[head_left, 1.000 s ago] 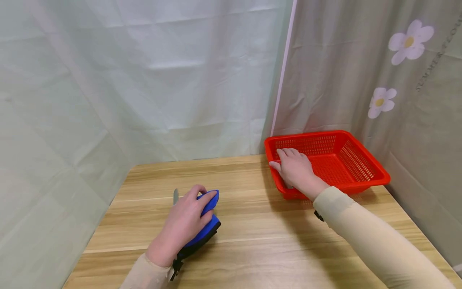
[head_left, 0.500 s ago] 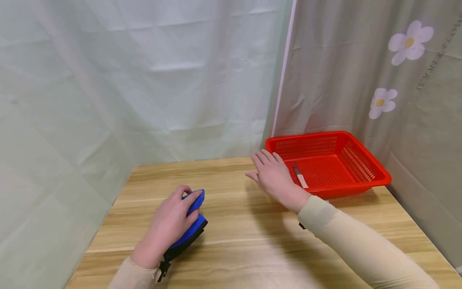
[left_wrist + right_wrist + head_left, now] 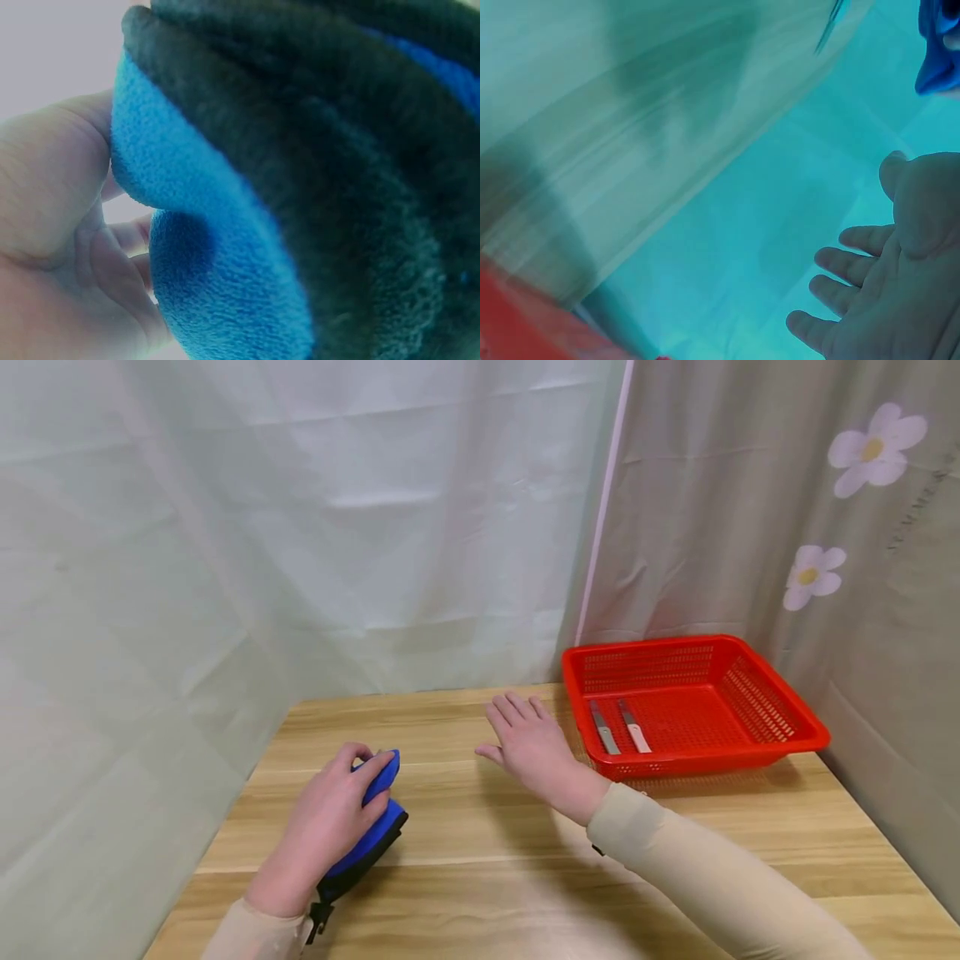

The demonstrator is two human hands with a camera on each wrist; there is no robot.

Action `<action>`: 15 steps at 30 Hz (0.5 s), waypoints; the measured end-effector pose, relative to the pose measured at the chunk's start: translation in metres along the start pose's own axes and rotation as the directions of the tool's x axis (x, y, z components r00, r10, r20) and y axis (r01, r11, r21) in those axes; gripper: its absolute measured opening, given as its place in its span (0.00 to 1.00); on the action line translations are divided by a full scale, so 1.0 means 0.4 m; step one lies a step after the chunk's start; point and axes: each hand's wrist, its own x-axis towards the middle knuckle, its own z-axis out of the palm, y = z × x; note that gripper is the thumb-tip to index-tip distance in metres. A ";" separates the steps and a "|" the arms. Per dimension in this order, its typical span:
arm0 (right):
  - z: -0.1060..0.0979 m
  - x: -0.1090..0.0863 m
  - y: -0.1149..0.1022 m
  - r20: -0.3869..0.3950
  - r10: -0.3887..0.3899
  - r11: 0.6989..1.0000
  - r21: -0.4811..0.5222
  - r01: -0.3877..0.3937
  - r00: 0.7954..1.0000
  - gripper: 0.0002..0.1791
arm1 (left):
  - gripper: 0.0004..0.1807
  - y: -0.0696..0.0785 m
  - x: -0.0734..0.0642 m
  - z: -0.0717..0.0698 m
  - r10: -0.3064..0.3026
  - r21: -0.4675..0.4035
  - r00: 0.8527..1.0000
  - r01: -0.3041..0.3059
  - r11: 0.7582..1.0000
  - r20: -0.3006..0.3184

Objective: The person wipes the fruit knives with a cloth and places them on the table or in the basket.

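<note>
My left hand [image 3: 330, 810] pinches a blue, fuzzy cloth [image 3: 371, 835] with dark edging over the left part of the table. The left wrist view is filled by the folded blue cloth [image 3: 217, 247] and its dark border, with the thumb against it. My right hand [image 3: 536, 752] is over the table, left of the basket, fingers straight and spread, palm down, holding nothing. In the right wrist view, a thin pointed sliver [image 3: 831, 26] shows near the table's edge. Two knives lie side by side in the basket: a grey-handled knife [image 3: 606, 735] and a white-handled knife [image 3: 636, 733].
The red slatted plastic basket [image 3: 705, 760] stands at the back right of the wooden table [image 3: 480, 893]. A pale curtain [image 3: 435, 527] hangs behind the table and along its sides, with printed white flowers [image 3: 813, 578] at the right.
My right hand has come out of the basket and moved left, uncovering first the white-handled knife, then the grey-handled one. The left hand has shifted left with the blue cloth.
</note>
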 end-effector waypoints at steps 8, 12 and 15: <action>0.041 0.006 -0.080 0.017 -0.078 0.997 -0.014 0.078 0.997 0.39 | 0.28 -0.033 -0.029 -0.018 -0.037 0.008 0.999 0.037 0.999 -0.016; 0.064 0.012 -0.124 0.064 -0.078 0.997 -0.024 0.079 0.995 0.40 | 0.28 -0.047 -0.042 -0.025 -0.060 0.011 0.998 0.060 0.998 -0.019; 0.081 0.017 -0.156 0.097 -0.089 0.995 -0.041 0.094 0.991 0.41 | 0.28 -0.055 -0.052 -0.030 -0.077 0.020 0.997 0.077 0.997 -0.009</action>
